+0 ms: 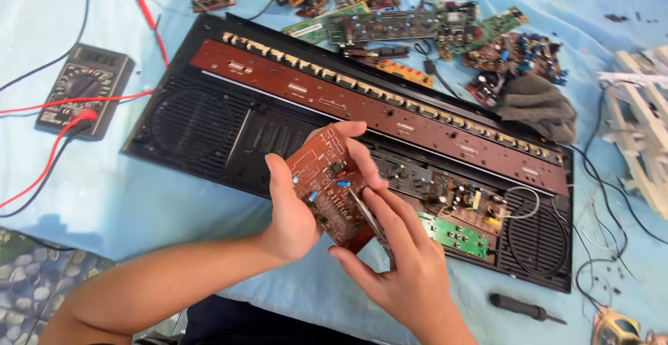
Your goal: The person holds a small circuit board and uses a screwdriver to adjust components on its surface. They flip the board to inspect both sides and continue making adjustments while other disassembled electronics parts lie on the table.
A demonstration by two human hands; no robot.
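Pale blue cloth covers the surface [104, 199], strewn with electronics. At far left a black multimeter [83, 89] lies with its red lead [49, 153] trailing toward the near edge. Beside it stretches a long black casing [209, 132], opened, with a brown strip board [376, 105] along its length and a small green board [456, 233] near its right speaker grille. Above the casing's middle, the left hand [292, 220] has its fingers clamped around the edges of a small reddish-brown circuit board [330, 185], held tilted. The right hand [400, 261] pinches a thin metal tool [372, 220] whose tip touches the board's lower face. This looks like probing or working a joint on the board; a steady grip and a fine tip placement seem called for. Loose boards [417, 25] and a grey cloth [539, 105] lie beyond, and a black screwdriver [525, 308] at near right.
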